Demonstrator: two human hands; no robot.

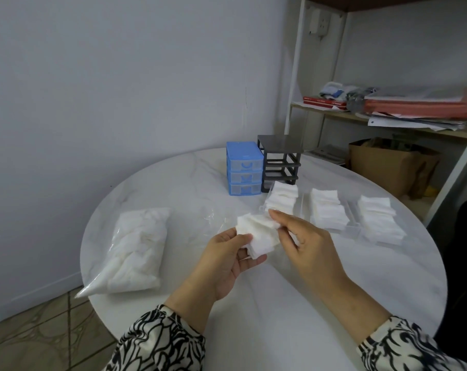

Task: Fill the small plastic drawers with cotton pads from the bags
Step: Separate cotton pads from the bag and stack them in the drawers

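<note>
A stack of white square cotton pads [257,235] is held over the middle of the round table. My left hand [231,259] grips the stack from below and the left. My right hand [304,241] pinches its upper right edge. Behind the hands lie three clear plastic drawers holding cotton pads: one at the left [282,198], one in the middle [327,210], one at the right [379,218]. A full bag of cotton pads [137,247] lies at the table's left. An empty clear bag [211,220] lies flat near the centre.
A blue drawer unit [244,168] with its three drawers in stands at the back of the white marble table [294,303]. Beside it is a grey drawer frame [280,162] with empty slots. A shelf with papers [414,108] and a cardboard box [390,162] stand at the right.
</note>
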